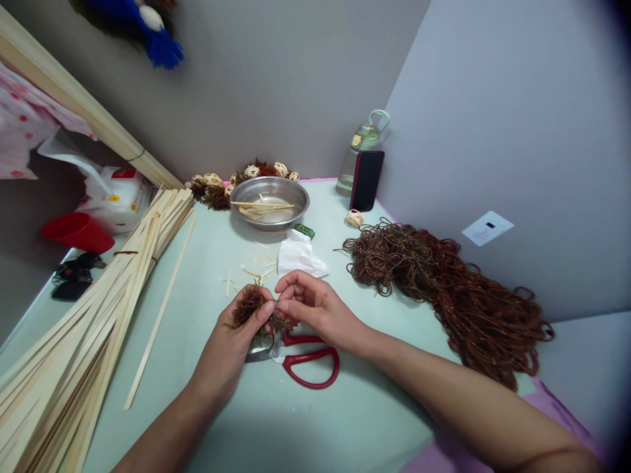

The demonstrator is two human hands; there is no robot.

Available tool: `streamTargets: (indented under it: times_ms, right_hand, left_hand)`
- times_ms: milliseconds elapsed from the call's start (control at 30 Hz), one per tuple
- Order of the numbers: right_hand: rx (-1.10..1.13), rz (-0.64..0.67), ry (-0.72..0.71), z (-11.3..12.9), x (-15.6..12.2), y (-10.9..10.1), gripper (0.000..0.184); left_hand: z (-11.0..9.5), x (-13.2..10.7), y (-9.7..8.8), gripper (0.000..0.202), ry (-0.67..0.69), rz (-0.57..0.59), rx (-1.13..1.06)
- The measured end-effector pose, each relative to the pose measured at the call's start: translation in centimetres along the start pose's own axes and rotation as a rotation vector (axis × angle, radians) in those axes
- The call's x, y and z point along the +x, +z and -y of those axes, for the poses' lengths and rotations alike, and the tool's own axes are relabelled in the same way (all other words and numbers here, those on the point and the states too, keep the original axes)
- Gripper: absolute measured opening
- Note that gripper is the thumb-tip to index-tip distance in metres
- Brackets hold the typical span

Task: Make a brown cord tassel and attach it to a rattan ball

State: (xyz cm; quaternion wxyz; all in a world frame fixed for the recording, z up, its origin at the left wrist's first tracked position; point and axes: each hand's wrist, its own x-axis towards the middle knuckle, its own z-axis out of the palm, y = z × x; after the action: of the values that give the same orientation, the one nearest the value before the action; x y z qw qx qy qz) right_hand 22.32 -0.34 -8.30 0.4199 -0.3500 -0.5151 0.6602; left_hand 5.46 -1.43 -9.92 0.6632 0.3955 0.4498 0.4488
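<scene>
My left hand [242, 332] is closed around a fuzzy brown yarn tassel [248, 306], with the thumb pressed on its side. Close beside it, my right hand [314, 303] pinches at a thin dark strand coming from the tassel; the fingertips hide most of that strand. Under both hands lies a pair of scissors [315, 381] with red handles, its blades partly covered by my left hand. Small straw-coloured scraps [254, 272] and a crumpled white tissue [300, 256] rest just beyond my fingers.
A metal bowl [300, 209] holds water and strips. Long bamboo strips [108, 295] fill the left side; a big heap of brown yarn [444, 282] lies right. Behind it stand a phone [367, 180] and a bottle [346, 171]. A red cup [79, 231] sits far left.
</scene>
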Motion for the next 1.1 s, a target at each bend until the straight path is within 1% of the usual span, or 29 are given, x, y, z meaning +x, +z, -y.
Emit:
streamTargets:
  times_ms: [133,300,400,500,567,733,800,867,933,1000,1100]
  right_hand:
    - [-0.083,-0.078,-0.043,0.0,-0.1,0.0,0.022]
    - [-0.178,-0.094,-0.073,0.3,-0.3,0.1,0.018]
    - [-0.186,-0.087,-0.068,0.4,-0.4,0.2,0.017]
    - [-0.192,-0.06,-0.061,0.5,-0.4,0.2,0.017]
    - [-0.227,-0.044,-0.07,0.5,-0.5,0.2,0.019]
    - [-0.322,-0.019,-0.099,0.3,-0.7,0.3,0.027]
    - [-0.323,-0.005,-0.095,0.2,-0.7,0.3,0.032]
    - [-0.311,0.002,-0.087,0.1,-0.7,0.3,0.034]
    - [-0.284,-0.003,-0.077,0.0,-0.6,0.3,0.034]
    - [-0.239,-0.013,-0.066,0.0,-0.4,0.3,0.032]
    - [-0.181,-0.043,-0.069,0.0,-0.3,0.3,0.031]
  left_hand:
    - [-0.1,0.0,0.0,0.02,-0.004,-0.037,-0.024]
    - [0.0,0.0,0.0,0.019,-0.025,-0.035,-0.025]
    - [0.2,0.0,0.0,0.02,-0.03,-0.011,-0.019]
    - [0.3,0.0,-0.1,0.022,-0.014,-0.015,0.0]
    - [0.3,0.0,-0.1,0.021,-0.004,-0.008,0.023]
    - [0.1,0.0,-0.1,0.015,-0.013,0.051,0.063]
    - [-0.1,-0.1,0.0,0.015,-0.047,0.037,0.008]
    - [-0.4,-0.2,0.1,0.014,-0.085,0.004,-0.091]
    - [-0.7,-0.2,0.1,0.014,-0.107,-0.01,-0.197]
    - [-0.9,-0.2,0.1,0.013,-0.122,0.004,-0.272]
    - [-1.0,0.0,0.1,0.013,-0.139,0.004,-0.291]
